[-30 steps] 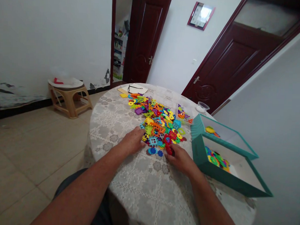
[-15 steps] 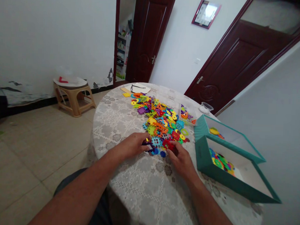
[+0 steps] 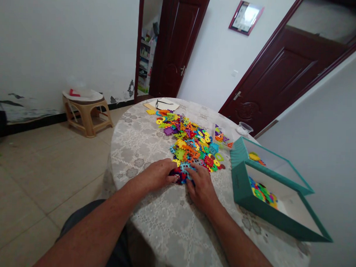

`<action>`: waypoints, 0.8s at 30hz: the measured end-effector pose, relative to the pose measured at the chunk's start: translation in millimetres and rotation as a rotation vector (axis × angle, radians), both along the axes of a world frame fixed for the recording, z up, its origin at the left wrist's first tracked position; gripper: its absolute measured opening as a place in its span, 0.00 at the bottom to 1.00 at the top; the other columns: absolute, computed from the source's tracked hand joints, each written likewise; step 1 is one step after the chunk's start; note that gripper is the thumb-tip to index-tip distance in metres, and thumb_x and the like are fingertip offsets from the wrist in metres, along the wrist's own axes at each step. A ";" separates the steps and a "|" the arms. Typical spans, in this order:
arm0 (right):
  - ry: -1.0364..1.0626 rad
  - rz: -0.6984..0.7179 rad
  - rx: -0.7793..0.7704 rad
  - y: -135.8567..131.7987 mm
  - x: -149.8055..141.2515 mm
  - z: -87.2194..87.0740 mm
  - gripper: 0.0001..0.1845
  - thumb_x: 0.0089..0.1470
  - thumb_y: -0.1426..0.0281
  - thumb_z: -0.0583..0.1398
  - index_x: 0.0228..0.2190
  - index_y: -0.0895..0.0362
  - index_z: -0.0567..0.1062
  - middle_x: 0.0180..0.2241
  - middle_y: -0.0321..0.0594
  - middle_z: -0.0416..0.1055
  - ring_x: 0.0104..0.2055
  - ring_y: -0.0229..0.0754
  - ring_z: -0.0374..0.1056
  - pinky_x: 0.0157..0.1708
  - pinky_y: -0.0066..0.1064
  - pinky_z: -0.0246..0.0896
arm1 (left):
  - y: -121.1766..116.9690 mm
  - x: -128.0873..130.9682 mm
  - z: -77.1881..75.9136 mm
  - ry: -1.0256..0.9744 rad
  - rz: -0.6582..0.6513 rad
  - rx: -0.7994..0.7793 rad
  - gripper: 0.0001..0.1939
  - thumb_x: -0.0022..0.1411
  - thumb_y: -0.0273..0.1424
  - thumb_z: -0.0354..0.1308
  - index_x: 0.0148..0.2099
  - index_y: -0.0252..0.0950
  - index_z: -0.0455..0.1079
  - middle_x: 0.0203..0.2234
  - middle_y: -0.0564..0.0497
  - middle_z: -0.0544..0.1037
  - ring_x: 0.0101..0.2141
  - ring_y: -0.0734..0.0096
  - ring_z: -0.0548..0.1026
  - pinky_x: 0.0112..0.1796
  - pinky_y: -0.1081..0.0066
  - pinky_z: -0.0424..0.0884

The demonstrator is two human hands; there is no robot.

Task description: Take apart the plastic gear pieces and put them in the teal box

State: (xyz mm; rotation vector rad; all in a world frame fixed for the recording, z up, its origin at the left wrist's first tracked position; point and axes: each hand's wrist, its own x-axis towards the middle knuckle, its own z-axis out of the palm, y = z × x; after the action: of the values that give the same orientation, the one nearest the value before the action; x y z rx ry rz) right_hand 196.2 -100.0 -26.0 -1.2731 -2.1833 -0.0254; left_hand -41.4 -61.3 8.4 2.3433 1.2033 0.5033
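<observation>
My left hand [image 3: 160, 173] rests low at the near end of a heap of colourful interlocking plastic pieces [image 3: 192, 149]. Its thumb and fingers are closed around dark purple and red pieces [image 3: 176, 172]. Close beside it, my right hand [image 3: 202, 187] curls its fingers and thumb around blue pieces [image 3: 183, 179], partly hidden under the fingers. Just beyond the fingertips lies a light blue square piece [image 3: 185, 165] with a grid of holes. A yellow piece [image 3: 176, 162] touches the area by my left fingers.
A teal box [image 3: 274, 214] with more pieces stands right, its lid part behind it. A clear container [image 3: 223, 133] and a plastic cup [image 3: 245, 127] are at the far right. Glasses [image 3: 164, 104] lie on paper at the back. The round table [image 3: 169, 219] has a lace-patterned cover.
My right hand has moved left, close to my left hand. The red piece it held is now between the two hands, by the purple one. My left hand has barely moved.
</observation>
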 end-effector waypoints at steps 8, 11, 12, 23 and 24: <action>-0.066 -0.045 -0.003 0.3 0.5 -3.5 0.07 0.64 0.74 0.58 0.42 0.54 0.76 0.53 0.50 0.73 0.58 0.54 0.65 0.60 0.53 0.61 | -1.8 -1.4 2.8 -0.023 -0.069 0.000 0.04 0.65 0.33 0.62 0.40 0.39 0.75 0.38 0.49 0.81 0.40 0.62 0.76 0.42 0.68 0.67; 0.029 -0.058 0.035 0.2 2.5 -2.1 0.09 0.66 0.73 0.55 0.43 0.54 0.74 0.52 0.50 0.73 0.58 0.52 0.66 0.60 0.52 0.61 | -1.6 -1.2 -2.8 -0.057 -0.061 0.005 0.05 0.66 0.32 0.61 0.43 0.40 0.76 0.40 0.48 0.81 0.43 0.61 0.77 0.45 0.67 0.69; 0.076 -0.065 0.051 0.3 3.1 -0.8 0.09 0.67 0.73 0.54 0.43 0.54 0.73 0.52 0.50 0.73 0.58 0.52 0.66 0.60 0.52 0.62 | -1.6 -0.8 -4.8 -0.080 -0.052 0.007 0.08 0.66 0.32 0.61 0.47 0.40 0.76 0.43 0.48 0.81 0.45 0.60 0.77 0.47 0.66 0.70; 0.154 0.112 -0.088 -12.6 -6.4 7.9 0.11 0.70 0.67 0.54 0.47 0.51 0.74 0.43 0.44 0.78 0.45 0.47 0.74 0.47 0.39 0.71 | -4.0 9.3 -8.4 -0.130 -0.134 0.057 0.16 0.66 0.27 0.58 0.55 0.42 0.74 0.50 0.46 0.78 0.52 0.61 0.76 0.54 0.65 0.70; 0.163 0.118 -0.089 -11.6 -6.2 8.9 0.11 0.70 0.67 0.54 0.48 0.51 0.75 0.43 0.44 0.78 0.45 0.47 0.74 0.47 0.39 0.71 | -4.3 9.6 -7.8 -0.100 -0.129 0.059 0.13 0.67 0.27 0.57 0.52 0.41 0.75 0.47 0.46 0.77 0.49 0.61 0.76 0.52 0.66 0.71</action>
State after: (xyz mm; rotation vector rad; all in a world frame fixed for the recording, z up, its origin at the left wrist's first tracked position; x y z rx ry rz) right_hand 190.0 -111.6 -17.1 -1.1495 -2.1335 0.2173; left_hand -31.8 -65.7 0.6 2.3956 0.9981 0.6104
